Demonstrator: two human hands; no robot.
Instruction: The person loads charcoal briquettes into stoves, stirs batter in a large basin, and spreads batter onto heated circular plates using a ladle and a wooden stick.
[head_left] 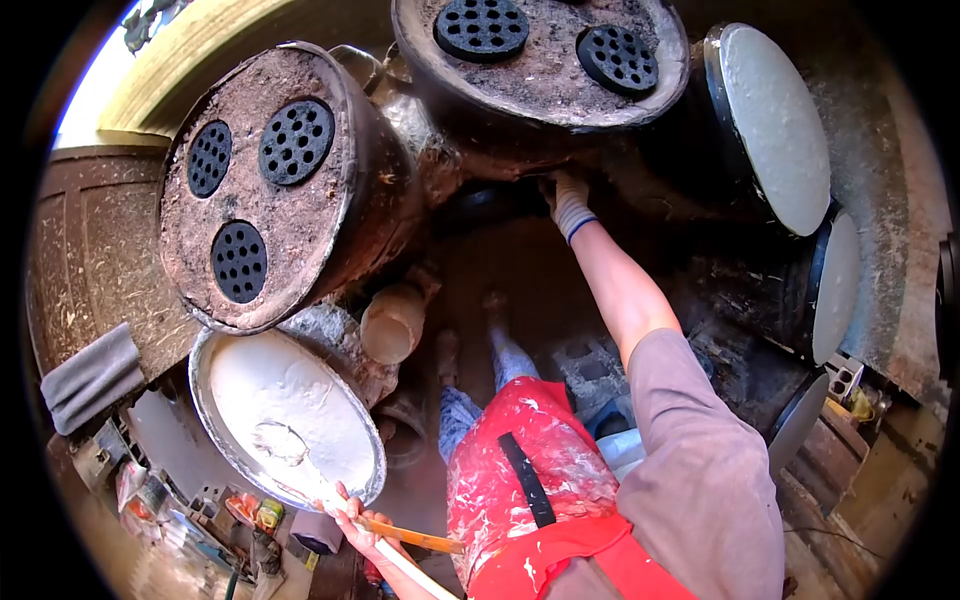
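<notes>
My left hand (pixel 352 520), bare, is closed round the pale handle of a long ladle (pixel 312 478). The ladle's round end lies in white batter (pixel 275 385), inside a wide basin (pixel 205 395). An orange-yellow stick (pixel 420 537) passes by the same hand; whether I grip it too is unclear. In a white work glove, my right hand (pixel 568 198) reaches forward beneath the far round lid (pixel 540 115). Its fingers look curled at the shadowed edge there, and what they hold is hidden. That lid bears ash and black perforated charcoal briquettes (pixel 481 28).
At the left, another ash-covered round lid (pixel 185 265) carries three briquettes. Large round pans with pale surfaces (pixel 775 125) stand along the right. A clay-coloured pot (pixel 392 322) sits near the basin. A grey cloth (pixel 92 378) lies at the far left, with cluttered packets (pixel 268 513) below.
</notes>
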